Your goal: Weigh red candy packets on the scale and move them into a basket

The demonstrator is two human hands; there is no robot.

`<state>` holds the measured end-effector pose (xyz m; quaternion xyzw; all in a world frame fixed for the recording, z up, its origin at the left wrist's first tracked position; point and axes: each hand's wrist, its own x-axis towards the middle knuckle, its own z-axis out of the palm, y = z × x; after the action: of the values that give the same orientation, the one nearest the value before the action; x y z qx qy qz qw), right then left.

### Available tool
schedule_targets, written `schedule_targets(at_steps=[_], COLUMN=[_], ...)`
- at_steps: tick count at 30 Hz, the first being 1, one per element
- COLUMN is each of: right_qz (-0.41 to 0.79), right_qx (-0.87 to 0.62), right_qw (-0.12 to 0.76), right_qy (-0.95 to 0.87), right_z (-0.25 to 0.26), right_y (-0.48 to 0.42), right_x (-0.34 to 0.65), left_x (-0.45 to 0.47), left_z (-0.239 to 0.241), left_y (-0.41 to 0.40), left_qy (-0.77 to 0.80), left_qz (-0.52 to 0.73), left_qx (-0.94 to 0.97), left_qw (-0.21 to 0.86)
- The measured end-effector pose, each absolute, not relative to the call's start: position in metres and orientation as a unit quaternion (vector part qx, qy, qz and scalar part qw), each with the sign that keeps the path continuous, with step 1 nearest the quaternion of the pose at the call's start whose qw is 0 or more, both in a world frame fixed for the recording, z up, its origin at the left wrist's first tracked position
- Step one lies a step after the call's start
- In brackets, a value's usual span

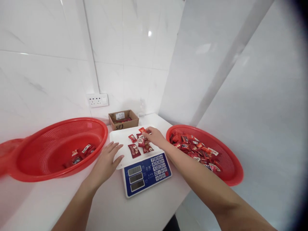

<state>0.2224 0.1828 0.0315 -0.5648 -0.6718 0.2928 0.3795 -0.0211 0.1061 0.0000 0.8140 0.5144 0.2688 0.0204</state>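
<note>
A white weighing tray (125,138) sits on top of a digital scale (148,173) with a blue keypad panel. Several red snack packets (134,150) lie on the tray. At the tray's far side, my right hand (154,136) pinches a small red packet (142,130) between thumb and fingers. Over the tray's left edge rests my left hand (109,157), fingers spread and holding nothing; whether it touches the tray I cannot tell.
On the right, a red plastic basket (233,175) holds many red packets. To the left, another red basket (60,128) has a few in it. A cardboard box (125,123) stands behind the scale on the white table (108,205). Tiled wall (134,48) and socket (98,100) lie behind.
</note>
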Motion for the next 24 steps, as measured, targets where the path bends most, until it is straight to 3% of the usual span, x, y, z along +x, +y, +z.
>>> schedule_targets(at_steps=[7, 15, 24], right_qz=[0.221, 0.253, 0.229], right_qx=[-0.584, -0.569, -0.584], right_qw=[0.338, 0.392, 0.356], right_qy=[-0.704, -0.677, -0.692], right_z=[0.033, 0.031, 0.036], right_y=[0.177, 0.179, 0.169], right_x=[0.223, 0.225, 0.224], left_x=[-0.019, -0.019, -0.018], left_z=[-0.002, -0.002, 0.000], left_y=[0.107, 0.106, 0.104], left_qy=[0.512, 0.515, 0.519], left_qz=[0.257, 0.258, 0.249], left_qx=[0.819, 0.817, 0.817], left_qw=[0.030, 0.026, 0.029])
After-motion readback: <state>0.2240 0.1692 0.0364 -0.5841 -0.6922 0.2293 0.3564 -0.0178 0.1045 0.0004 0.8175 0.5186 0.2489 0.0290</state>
